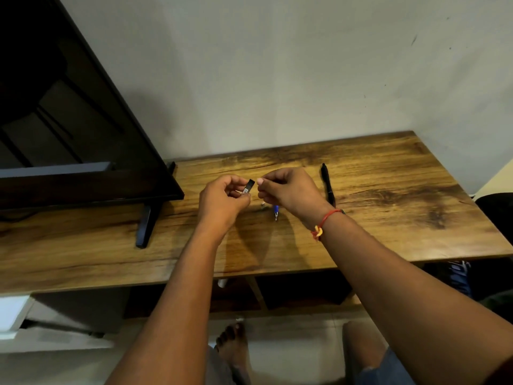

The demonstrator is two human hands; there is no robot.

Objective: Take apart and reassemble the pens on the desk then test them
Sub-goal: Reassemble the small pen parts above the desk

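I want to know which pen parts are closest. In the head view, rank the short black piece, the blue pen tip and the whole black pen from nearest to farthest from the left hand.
1. Short black piece: held in the left hand itself.
2. Blue pen tip: on the desk, just to its right.
3. Whole black pen: on the desk, farthest right.

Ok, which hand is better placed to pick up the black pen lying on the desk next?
Probably right. The black pen lies just beside the right hand, on its outer side. The left hand grips a dark barrel piece and would have to cross over.
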